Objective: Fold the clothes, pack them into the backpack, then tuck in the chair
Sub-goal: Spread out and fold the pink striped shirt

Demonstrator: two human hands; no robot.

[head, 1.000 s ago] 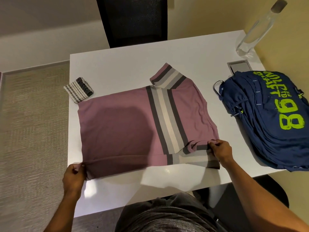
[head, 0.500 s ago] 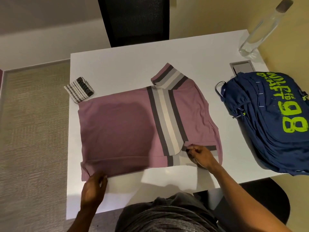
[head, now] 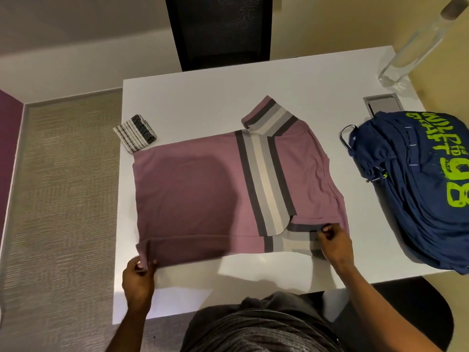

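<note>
A mauve T-shirt (head: 193,189) with grey and cream stripes lies flat on the white table (head: 203,97), its near edge folded over. My left hand (head: 138,278) pinches the shirt's near left corner. My right hand (head: 335,243) pinches the striped sleeve at the near right. A blue backpack (head: 418,179) with green lettering lies at the table's right side. A small folded striped cloth (head: 134,133) sits at the shirt's far left corner. A black chair (head: 220,29) stands beyond the table's far edge.
A clear bottle (head: 416,44) stands at the far right corner, near a grey cable hatch (head: 383,104) set into the table. Another dark chair seat (head: 416,313) shows under the near right edge. Carpet lies to the left.
My left hand moved from the table edge onto the shirt's near left corner and pinched it. My right hand shifted right along the striped sleeve.
</note>
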